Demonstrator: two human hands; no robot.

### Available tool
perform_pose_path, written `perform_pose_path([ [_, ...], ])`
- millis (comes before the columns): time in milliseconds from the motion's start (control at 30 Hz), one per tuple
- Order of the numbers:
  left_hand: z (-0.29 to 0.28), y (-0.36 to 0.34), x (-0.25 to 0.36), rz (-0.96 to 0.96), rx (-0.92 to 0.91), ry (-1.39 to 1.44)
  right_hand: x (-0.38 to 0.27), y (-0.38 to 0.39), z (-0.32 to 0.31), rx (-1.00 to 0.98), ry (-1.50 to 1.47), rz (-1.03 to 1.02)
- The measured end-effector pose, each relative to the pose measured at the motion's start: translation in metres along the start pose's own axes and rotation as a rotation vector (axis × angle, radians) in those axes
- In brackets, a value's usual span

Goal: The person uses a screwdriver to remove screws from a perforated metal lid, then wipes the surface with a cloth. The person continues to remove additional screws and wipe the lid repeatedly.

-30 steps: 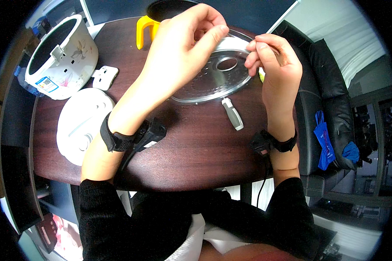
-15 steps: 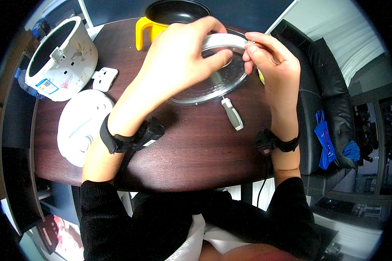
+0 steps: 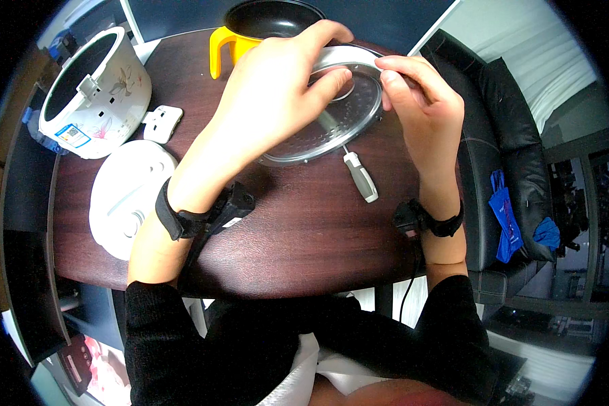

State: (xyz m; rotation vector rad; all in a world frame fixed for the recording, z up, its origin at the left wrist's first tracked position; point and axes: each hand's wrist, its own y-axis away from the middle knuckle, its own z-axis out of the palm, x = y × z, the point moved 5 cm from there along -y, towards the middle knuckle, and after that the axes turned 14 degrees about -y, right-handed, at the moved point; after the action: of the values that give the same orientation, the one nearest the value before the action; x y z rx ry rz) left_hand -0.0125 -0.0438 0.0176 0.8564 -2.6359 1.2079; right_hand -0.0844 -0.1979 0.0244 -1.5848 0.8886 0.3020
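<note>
A round perforated metal inner lid plate is held tilted above the dark wooden table. My left hand grips its far and left rim, with fingers over the top edge. My right hand pinches the pale sealing ring at the plate's upper right edge. Below the plate a screwdriver with a grey-white handle lies on the table.
A white rice cooker body stands at the far left, with its white outer lid lying in front and a small white part between them. A yellow-handled holder with a black inner pot sits at the back. A black chair stands to the right.
Both hands have lifted and tilted the metal plate toward me. The pale ring has come to lie along its upper rim, and my right hand now pinches that rim.
</note>
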Motion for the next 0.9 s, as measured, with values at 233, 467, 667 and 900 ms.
perform_pose_path([
  [233, 0.002, -0.002, 0.002, 0.090, 0.005, 0.107, 0.022, 0.010, 0.012, 0.021, -0.551, 0.434],
  [467, 0.000, -0.002, 0.007, 0.143, -0.013, 0.173, 0.028, 0.011, 0.015, 0.056, -0.683, 0.460],
  [667, 0.002, -0.002, 0.004, 0.138, -0.021, 0.255, 0.027, 0.010, 0.016, -0.050, -0.686, 0.539],
  [900, 0.004, -0.002, 0.000, 0.097, -0.006, 0.271, 0.026, 0.012, 0.016, -0.018, -0.639, 0.563],
])
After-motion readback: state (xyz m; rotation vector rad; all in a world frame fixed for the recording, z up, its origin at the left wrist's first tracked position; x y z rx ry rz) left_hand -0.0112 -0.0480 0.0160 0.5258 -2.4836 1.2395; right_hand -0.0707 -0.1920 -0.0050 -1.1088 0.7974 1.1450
